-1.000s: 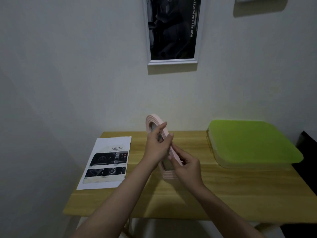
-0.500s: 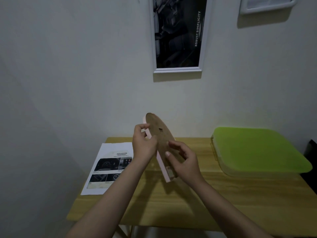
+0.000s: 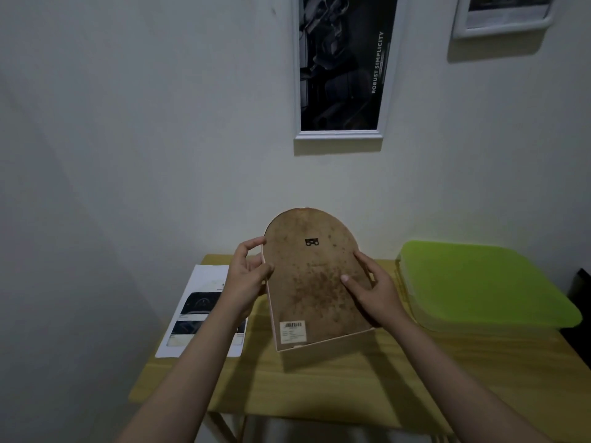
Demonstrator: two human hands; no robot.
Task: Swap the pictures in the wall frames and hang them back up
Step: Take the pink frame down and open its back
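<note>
I hold an arched pink frame (image 3: 315, 282) above the table, its brown stained backing board facing me, with a small black hanger near the top and a barcode sticker at the bottom left. My left hand (image 3: 248, 276) grips its left edge and my right hand (image 3: 372, 287) grips the right edge, thumb on the backing. A printed picture sheet (image 3: 198, 310) lies on the table at the left, partly hidden by my left arm. On the wall hangs a tall white frame (image 3: 342, 68) with a dark picture, and a second white frame (image 3: 505, 14) is at the top right.
The wooden table (image 3: 351, 378) stands against the white wall. A box with a green lid (image 3: 479, 282) takes up its right side. A dark object (image 3: 580, 289) sits at the far right edge.
The frame has turned from edge-on to its back facing me, and my hands have shifted to its two sides. The view has tilted upward, showing more of the wall frames.
</note>
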